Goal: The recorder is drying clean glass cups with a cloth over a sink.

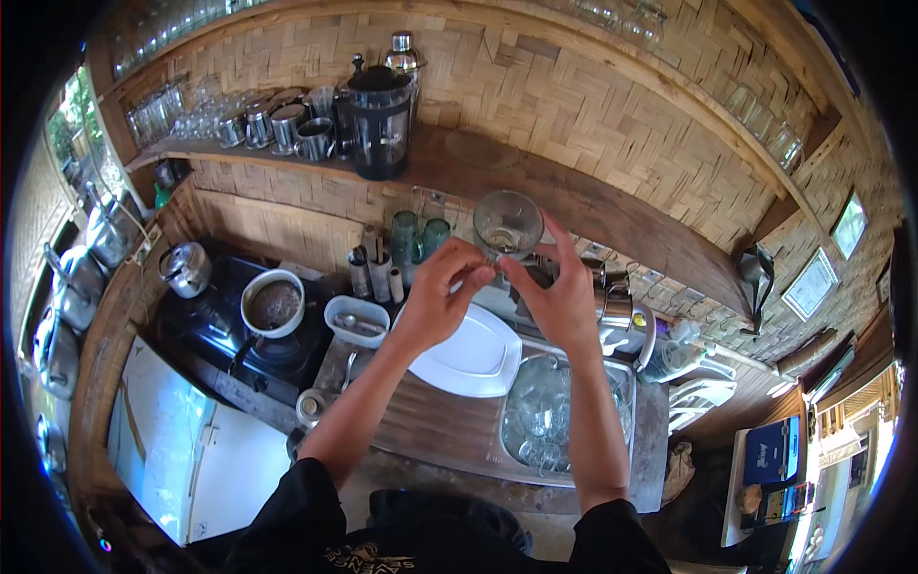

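Observation:
A clear drinking glass [508, 221] is held up in front of the wooden wall shelf, its round mouth showing. My right hand [563, 298] grips it, with fingers along its right side and the thumb low on the near side. The thumb and forefinger of my left hand [443, 298] pinch at its lower near edge; what exactly they grip there is partly hidden. Below my hands, a white oval platter [480, 359] lies at the back of the sink's drainboard [430, 423]. Several glasses [541, 423] fill the sink basin under my right forearm.
A white pot [272, 305] and a kettle [185, 269] stand on the black stove [215, 323]. A plastic cutlery tub [356, 321] and green glasses [407, 240] are nearby. On the shelf [574, 197] stand a French press [379, 122] and metal mugs [287, 128].

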`<state>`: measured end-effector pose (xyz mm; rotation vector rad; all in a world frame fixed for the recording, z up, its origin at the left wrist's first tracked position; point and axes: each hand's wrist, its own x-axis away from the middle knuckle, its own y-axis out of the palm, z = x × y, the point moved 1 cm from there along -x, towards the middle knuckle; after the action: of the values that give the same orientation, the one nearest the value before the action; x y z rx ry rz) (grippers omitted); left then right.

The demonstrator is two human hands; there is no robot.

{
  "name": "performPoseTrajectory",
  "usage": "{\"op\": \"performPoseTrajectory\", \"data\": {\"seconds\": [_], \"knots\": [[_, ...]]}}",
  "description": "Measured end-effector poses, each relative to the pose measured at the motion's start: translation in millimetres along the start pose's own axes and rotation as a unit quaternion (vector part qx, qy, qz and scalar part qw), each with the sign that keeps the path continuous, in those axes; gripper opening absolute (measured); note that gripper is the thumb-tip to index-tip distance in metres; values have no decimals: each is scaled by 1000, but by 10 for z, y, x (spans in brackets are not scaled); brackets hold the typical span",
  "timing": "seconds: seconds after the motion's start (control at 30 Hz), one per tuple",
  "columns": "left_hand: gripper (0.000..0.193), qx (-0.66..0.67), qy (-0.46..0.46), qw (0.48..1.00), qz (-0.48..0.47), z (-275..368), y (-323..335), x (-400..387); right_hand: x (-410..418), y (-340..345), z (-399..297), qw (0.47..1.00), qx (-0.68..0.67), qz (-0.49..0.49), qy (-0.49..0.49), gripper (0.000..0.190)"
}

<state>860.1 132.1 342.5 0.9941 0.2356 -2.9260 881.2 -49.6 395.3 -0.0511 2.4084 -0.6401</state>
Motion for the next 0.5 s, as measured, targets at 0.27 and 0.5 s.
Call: {"op": "performPoseTrajectory", "data": {"seconds": [0.27,0.5], "knots": [[10,42,66,997,22,-320,-212,-926,-950,35,-58,999,33,-28,-6,77],[17,-44,45,997,51,-587,-258,-1528,-1678,104,255,993,-11,-94,70,79]]}}
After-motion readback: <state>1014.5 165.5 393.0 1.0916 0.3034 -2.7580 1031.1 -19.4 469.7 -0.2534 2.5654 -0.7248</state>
